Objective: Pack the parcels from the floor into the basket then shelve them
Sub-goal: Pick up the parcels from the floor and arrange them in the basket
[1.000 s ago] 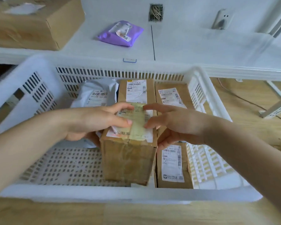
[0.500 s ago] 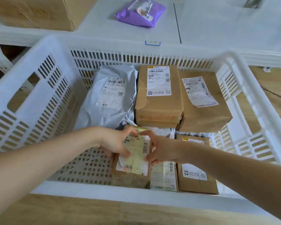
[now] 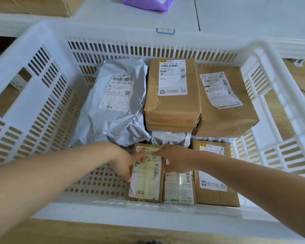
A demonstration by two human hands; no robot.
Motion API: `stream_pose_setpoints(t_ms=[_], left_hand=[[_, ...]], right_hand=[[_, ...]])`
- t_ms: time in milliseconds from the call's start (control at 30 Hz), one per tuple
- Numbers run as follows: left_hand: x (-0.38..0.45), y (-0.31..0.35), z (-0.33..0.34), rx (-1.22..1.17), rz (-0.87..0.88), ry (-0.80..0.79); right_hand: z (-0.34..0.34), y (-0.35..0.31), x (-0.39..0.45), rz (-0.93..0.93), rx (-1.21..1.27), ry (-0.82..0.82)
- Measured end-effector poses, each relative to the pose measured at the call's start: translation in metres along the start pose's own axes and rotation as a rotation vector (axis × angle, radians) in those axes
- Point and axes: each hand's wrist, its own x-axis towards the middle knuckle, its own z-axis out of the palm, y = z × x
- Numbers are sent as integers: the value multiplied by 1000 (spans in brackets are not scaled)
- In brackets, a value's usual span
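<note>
A white slatted basket [image 3: 33,95] holds several parcels. At its near middle a small brown box with a yellowed label [image 3: 146,180] rests on the basket floor. My left hand [image 3: 125,161] grips its left side and my right hand [image 3: 176,159] its right top edge. Beside it lie another labelled parcel [image 3: 180,188] and a brown box [image 3: 217,187]. Behind are a grey poly bag [image 3: 113,106], a brown box [image 3: 173,95] and a paper-wrapped parcel [image 3: 224,103].
A white shelf [image 3: 245,18] runs behind the basket, carrying a purple bag [image 3: 144,2] and a large cardboard box [image 3: 33,6]. Wooden floor [image 3: 77,231] shows in front of and to the right of the basket. The basket's left floor [image 3: 99,182] is bare.
Both hands lowered the small box from above the basket down to its floor, beside the other near parcels. The view has moved closer over the basket.
</note>
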Motion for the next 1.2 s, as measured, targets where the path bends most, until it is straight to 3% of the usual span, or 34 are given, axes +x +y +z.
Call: stream_pose_setpoints(t_ms=[167,333,433,567,700,767,867,1033,1200], left_hand=[[0,8,-7,152,-58,-59],[-26,26,-28,122,-95,-106],[-42,48,-46,-33,7,-18],[-67,86,-74,-72,115,218],[-77,124,-98,-114,150,672],[-77,149,-109,-193,166,913],[-78,196,-124,-242,190,1139],[-77,279,-143,-349,248,1394],[-61,361,-157,-368,312,1397]], right_hand=[[-4,0,-6,25,-173,-107],[-30,14,-46,62,-99,-56],[-47,24,-76,61,-25,96],[-70,44,-125,119,-43,435],[-84,76,-180,193,-62,749],[-87,97,-208,237,-66,852],[-83,128,-250,324,-52,945],[-63,180,-314,465,67,986],[-46,242,-367,557,157,1042]])
